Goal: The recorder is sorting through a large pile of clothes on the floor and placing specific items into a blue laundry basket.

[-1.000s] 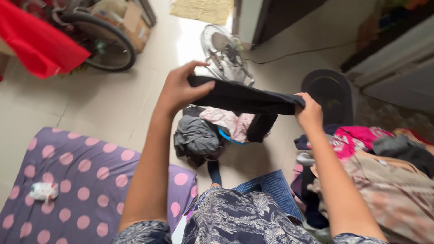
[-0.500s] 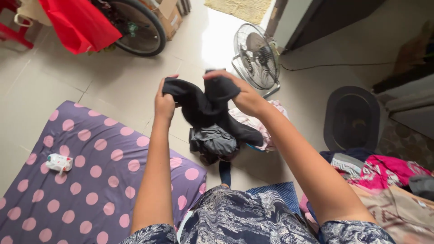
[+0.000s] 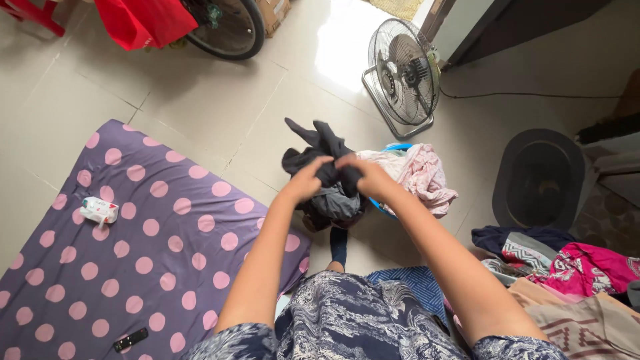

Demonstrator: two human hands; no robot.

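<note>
1. Dark, near-black cloth: a bunched garment [image 3: 325,148] is held up in front of the person, above the tiled floor [image 3: 200,100], with loose ends sticking up and to the left.
2. Left hand [image 3: 308,179]: fingers closed on the garment's lower left part, gripping it.
3. Right hand [image 3: 363,175]: fingers curled into the same garment from the right, just beside the left hand; the two hands nearly touch.
4. Directly beneath the hands: a grey-black heap of clothes [image 3: 333,207] on the floor.
5. Just right of the hands: a pale pink cloth [image 3: 417,175] draped over a blue basin rim [image 3: 399,147].
6. Behind that: a floor fan [image 3: 403,77], standing upright.
7. Left: a purple mat with pink dots [image 3: 133,260]; on it a small white packet [image 3: 99,210] and a black remote [image 3: 130,339], well apart from the hands.
8. Right: a dark oval tub [image 3: 540,179] and a pile of coloured clothes [image 3: 573,267].
</note>
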